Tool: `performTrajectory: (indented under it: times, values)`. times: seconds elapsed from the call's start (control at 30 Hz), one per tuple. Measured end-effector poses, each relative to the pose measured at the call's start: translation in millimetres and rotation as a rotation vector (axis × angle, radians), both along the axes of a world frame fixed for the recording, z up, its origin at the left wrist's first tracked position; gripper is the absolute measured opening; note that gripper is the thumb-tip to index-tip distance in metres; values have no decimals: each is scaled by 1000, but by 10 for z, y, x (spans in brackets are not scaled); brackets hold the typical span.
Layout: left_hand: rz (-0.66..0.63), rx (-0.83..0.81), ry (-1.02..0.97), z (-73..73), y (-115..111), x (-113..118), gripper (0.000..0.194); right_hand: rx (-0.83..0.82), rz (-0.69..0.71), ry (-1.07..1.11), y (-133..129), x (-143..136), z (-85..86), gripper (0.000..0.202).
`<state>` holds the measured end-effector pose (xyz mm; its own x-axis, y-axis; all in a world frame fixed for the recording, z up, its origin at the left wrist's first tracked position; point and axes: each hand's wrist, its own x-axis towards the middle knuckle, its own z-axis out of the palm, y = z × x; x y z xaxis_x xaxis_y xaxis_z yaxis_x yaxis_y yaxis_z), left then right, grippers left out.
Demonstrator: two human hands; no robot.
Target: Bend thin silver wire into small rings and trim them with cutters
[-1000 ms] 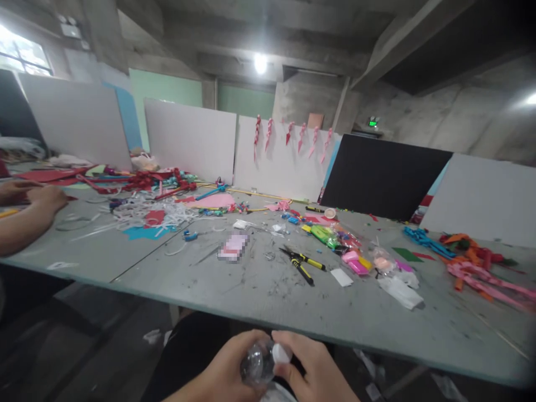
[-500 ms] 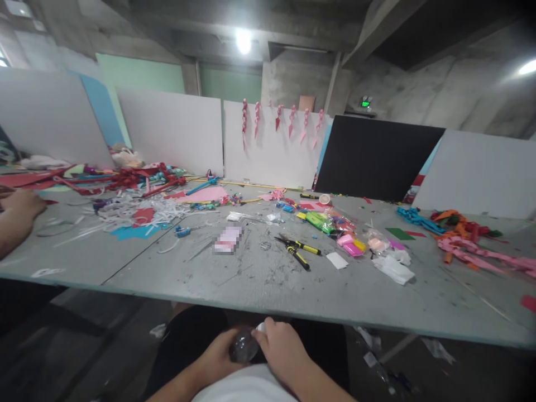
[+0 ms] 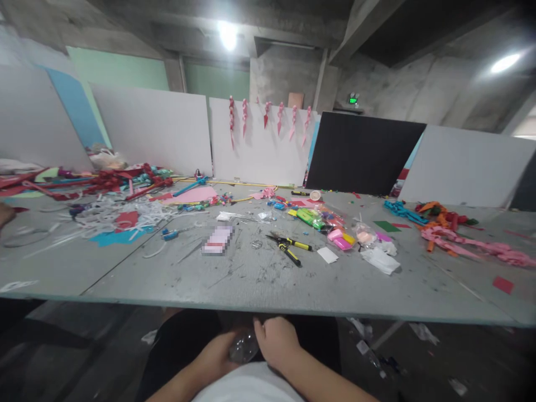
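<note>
In my lap, below the table edge, a clear plastic bottle [image 3: 243, 347] lies in my left hand [image 3: 218, 352], whose fingers wrap round its side. My right hand [image 3: 277, 341] is closed at the bottle's top end, thumb side up. Its fingers hide the white cap that showed there a moment earlier, so whether cap and bottle are joined cannot be seen. Above my hands, on the table, lie yellow-and-black pliers [image 3: 288, 245], with their handles spread, and a blurred-out pinkish card or phone [image 3: 218, 239].
The grey table [image 3: 268, 290] carries packs of coloured clay [image 3: 312, 218], white paper strips [image 3: 113, 209], red braided pieces [image 3: 113, 181] and pink ribbon [image 3: 469, 240]. Upright boards [image 3: 364, 153] stand behind. Another person's hand [image 3: 5, 214] shows at the far left. Litter [image 3: 371, 357] lies on the floor.
The view has turned slightly right. My right hand has rotated at the bottle's top, and the white cap no longer shows. The other person's arm has mostly left the picture.
</note>
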<state>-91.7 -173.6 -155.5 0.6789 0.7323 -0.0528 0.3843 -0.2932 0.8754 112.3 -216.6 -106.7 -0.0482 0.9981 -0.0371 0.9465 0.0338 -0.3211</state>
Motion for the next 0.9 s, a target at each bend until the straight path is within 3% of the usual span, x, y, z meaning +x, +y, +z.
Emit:
performTrajectory:
  times: [0.07, 0.17, 0.2, 0.33, 0.53, 0.6, 0.67, 0.73, 0.77, 0.83, 0.9]
  values:
    - [20, 51, 38, 7, -5, 7, 64, -10, -66, 28, 36, -13, -60, 60]
    - [25, 70, 75, 68, -5, 7, 61, 21, -57, 70, 12, 31, -144, 59]
    - [19, 60, 88, 98, -4, 5, 62, 33, -26, 78, -12, 58, -177, 62]
    - [-29, 0, 129, 204, -8, -4, 66, 96, 133, 152, -66, 147, -326, 34]
    - [-9, 5, 148, 158, -4, -13, 66, 106, -23, 313, 40, 31, -484, 34]
    - [-7, 20, 151, 129, 16, -9, 70, 119, -67, 343, 36, -8, -462, 34]
    - [-10, 29, 132, 191, 28, 3, 76, 157, -73, 367, -27, 0, -367, 40]
    - [-39, 6, 68, 420, -9, 16, 80, 302, 15, 415, -161, 89, -181, 34]
    - [-46, -12, 21, 609, -53, 14, 78, 434, 56, 437, -250, 175, -49, 35]
    - [-55, 54, 3, 1110, -177, -36, 68, 669, 56, 434, -445, 445, 285, 38]
    - [-9, 205, -83, 1680, -291, -166, 49, 839, -38, 377, -615, 840, 675, 38]
